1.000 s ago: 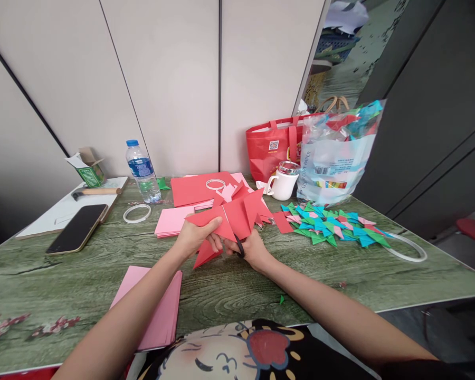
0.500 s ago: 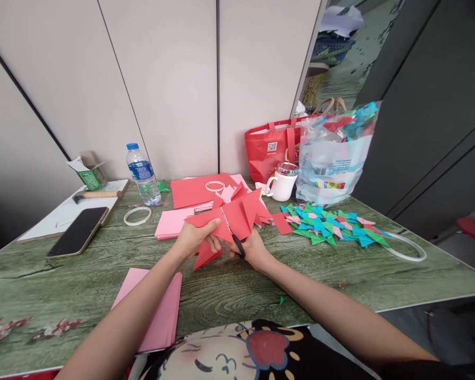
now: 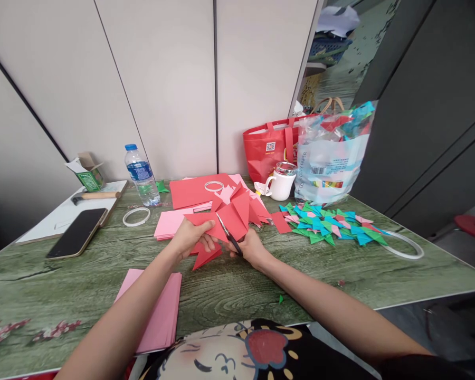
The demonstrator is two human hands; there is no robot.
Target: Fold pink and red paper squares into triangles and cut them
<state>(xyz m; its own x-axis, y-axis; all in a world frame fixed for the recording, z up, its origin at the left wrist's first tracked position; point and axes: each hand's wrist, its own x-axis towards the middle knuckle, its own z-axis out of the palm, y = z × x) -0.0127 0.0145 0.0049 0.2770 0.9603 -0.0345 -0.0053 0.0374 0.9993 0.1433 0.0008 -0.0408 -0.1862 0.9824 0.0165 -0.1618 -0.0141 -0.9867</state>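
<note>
My left hand [image 3: 192, 236] pinches the left side of a folded red paper [image 3: 233, 219] between thumb and fingers. In my right hand [image 3: 250, 248] is a pair of scissors [image 3: 233, 241] with black handles, its blades lying across the red paper. The fingers of that hand are partly hidden by the handles and paper. Just under my hands a cut red paper piece [image 3: 206, 256] rests on the table. Behind the held paper are a red sheet [image 3: 188, 191], a stack of pink paper [image 3: 168, 224] and loose red and pink pieces.
Pink sheets [image 3: 162, 311] lie by my left forearm. Leftward are a phone [image 3: 77, 232], a hammer [image 3: 98, 195], a white ring [image 3: 136, 216] and a water bottle [image 3: 140, 177]. To the right are a white mug [image 3: 282, 183], folded triangles [image 3: 328, 224] and a plastic bag [image 3: 328, 158].
The scissors' blades now show closer together on top of the red paper, where a wider gap ran before. Both hands stay nearly in place; the view has shifted slightly.
</note>
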